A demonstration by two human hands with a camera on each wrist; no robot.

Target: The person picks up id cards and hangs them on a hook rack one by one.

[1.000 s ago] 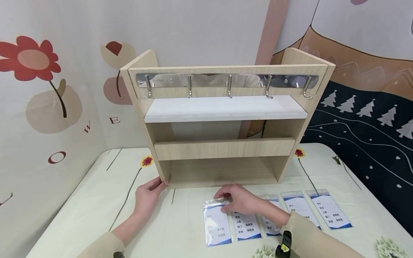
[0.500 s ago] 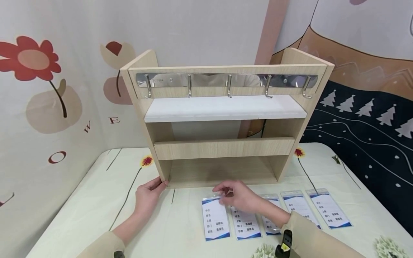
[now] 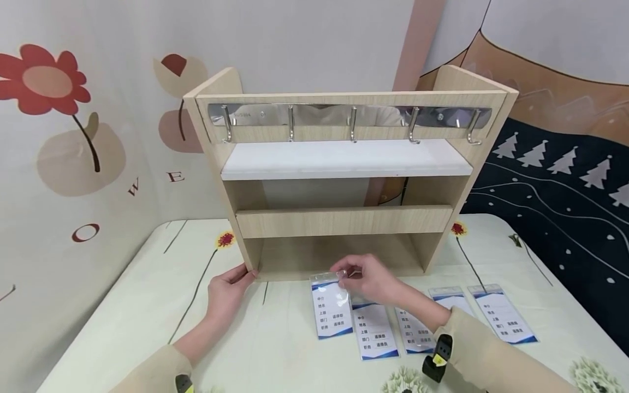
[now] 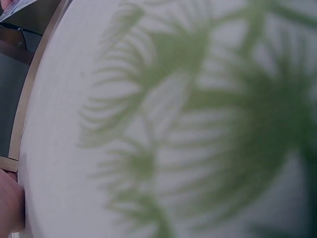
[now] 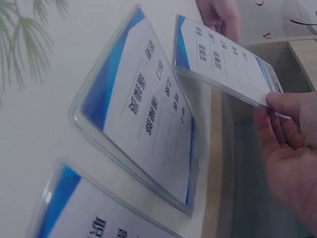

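Before the wooden shelf (image 3: 344,218), right hand (image 3: 371,281) fingers pinch a badge card (image 3: 331,305); left hand (image 3: 227,289) rests open.

Badge card (image 3: 332,307): white with blue bands and dark print, in a clear sleeve. Rack (image 3: 344,222): pale wood grain, white shelf, silver hook rail. Surface (image 3: 147,311): cream cloth with red-and-yellow flowers and green sprigs.

Table (image 3: 123,305) with shelf (image 3: 344,218), badges (image 3: 375,335)
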